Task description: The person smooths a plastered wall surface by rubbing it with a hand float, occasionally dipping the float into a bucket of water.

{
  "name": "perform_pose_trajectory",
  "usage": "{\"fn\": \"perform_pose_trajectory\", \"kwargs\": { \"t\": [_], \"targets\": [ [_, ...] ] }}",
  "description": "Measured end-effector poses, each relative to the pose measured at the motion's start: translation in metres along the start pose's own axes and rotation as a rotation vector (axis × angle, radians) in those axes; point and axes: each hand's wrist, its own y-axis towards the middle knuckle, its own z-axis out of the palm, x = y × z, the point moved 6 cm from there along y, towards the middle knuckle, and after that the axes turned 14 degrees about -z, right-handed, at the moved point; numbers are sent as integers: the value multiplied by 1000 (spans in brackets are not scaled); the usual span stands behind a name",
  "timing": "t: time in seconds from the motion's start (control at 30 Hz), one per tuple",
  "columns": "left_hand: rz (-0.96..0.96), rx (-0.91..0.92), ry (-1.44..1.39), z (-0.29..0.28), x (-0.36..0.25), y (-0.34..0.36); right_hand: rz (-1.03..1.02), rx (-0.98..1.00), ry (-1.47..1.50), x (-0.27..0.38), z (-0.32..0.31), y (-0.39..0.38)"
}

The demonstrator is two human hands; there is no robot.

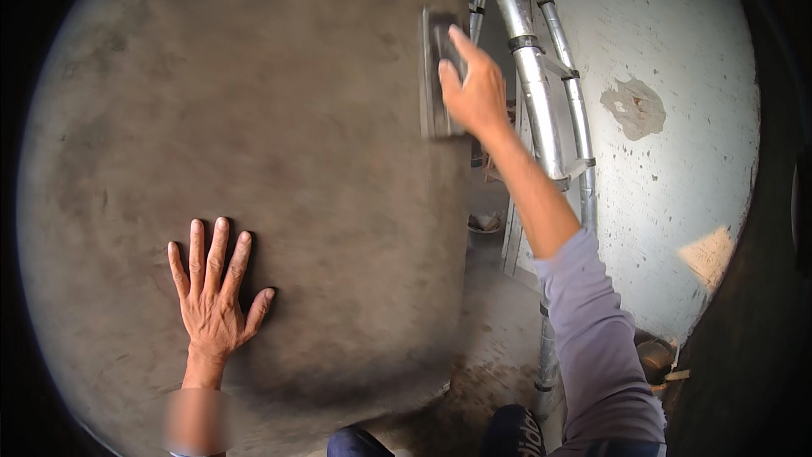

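spreading wide and holding nothing, the person's bare left hand (211, 313) lies palm-down on a broad, brown plastered wall (279, 118), probably for balance. farther up, the bare right hand (475, 91) grips a dark, flat, rectangular float (433, 106), index finger and thumb extended, other fingers hidden; the float sits lengthwise at the wall's right edge, seemingly held so its face bears flat. past it i see a silver metal ladder (534, 85), a brown, rounded container (656, 359) too shadowed to tell its contents, and, farthest, a small, pale bowl (484, 238) holding whitish lumps.
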Motion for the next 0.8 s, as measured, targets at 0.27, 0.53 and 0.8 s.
{"fn": "perform_pose_trajectory", "kwargs": {
  "t": [0.27,0.53,0.8],
  "targets": [
    [-35,18,36,2,1,-5,-197,106,254,137,36,-5],
    [-25,10,-25,5,-15,2,-203,-66,35,45,18,78],
    [-16,27,-1,7,-10,-2,-265,86,176,112,33,22]
  ]
}}
